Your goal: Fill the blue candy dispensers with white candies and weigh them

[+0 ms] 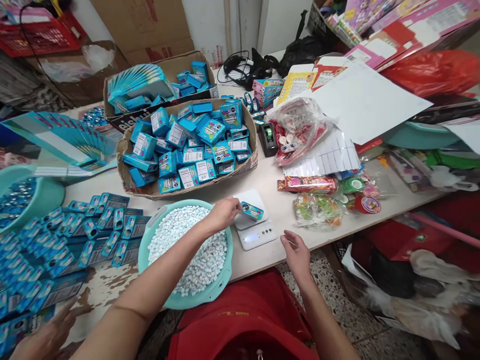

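My left hand [224, 215] reaches across the bowl, its fingers closed at the left end of a small blue candy box [252, 211]. That box is over the plate of a white digital scale [258, 236] with a lit display; whether it rests on the plate I cannot tell. My right hand [296, 254] is held at the table's front edge, right of the scale, fingers apart and holding nothing. Under my left forearm is a turquoise bowl [147, 250] full of small white candies [168, 230].
Cardboard trays of blue boxes [245, 160] stand behind the bowl. Rows of blue boxes [71, 225] cover the left side, where another person's hand [48, 330] shows. Wrapped sweets [318, 210], a tape dispenser [268, 140] and papers [371, 102] lie to the right.
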